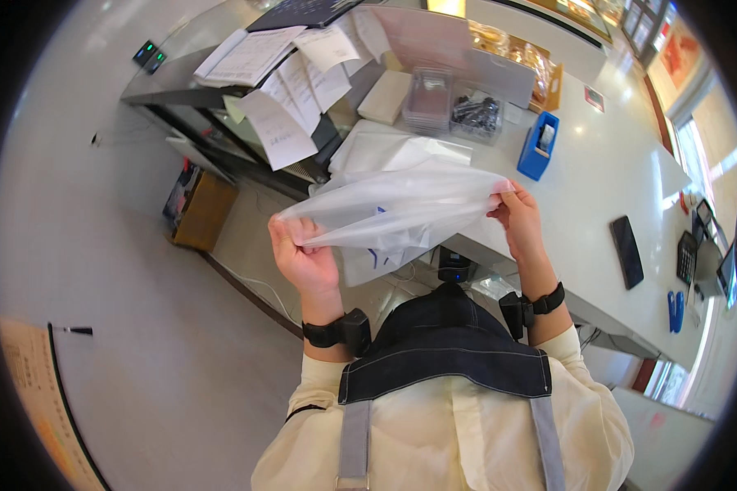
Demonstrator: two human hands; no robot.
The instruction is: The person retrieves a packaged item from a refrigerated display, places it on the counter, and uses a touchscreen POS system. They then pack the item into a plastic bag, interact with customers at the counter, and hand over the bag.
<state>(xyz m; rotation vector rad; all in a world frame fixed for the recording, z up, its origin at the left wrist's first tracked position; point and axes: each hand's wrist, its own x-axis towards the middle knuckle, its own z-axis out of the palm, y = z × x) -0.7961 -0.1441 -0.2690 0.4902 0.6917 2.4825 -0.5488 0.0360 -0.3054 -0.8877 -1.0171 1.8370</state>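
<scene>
Both hands stretch a translucent plastic bag (399, 196) with blue print between them, in front of my body. My left hand (304, 255) pinches one end of its edge, and some fingers show through the film. At the other end, my right hand (519, 215) grips the edge between thumb and fingers, over the front edge of the white counter (596, 166). Just behind the bag lies a stack of clear plastic bags or sheets (399, 150). The lower part of the held bag hangs down past the counter's edge.
A blue tape dispenser (535, 150), clear plastic containers (428, 98) and a box of small dark items (476, 113) stand behind. Papers (282, 132) overhang at the left. A smartphone (626, 251), a calculator (686, 255) and a blue stapler (675, 312) lie right.
</scene>
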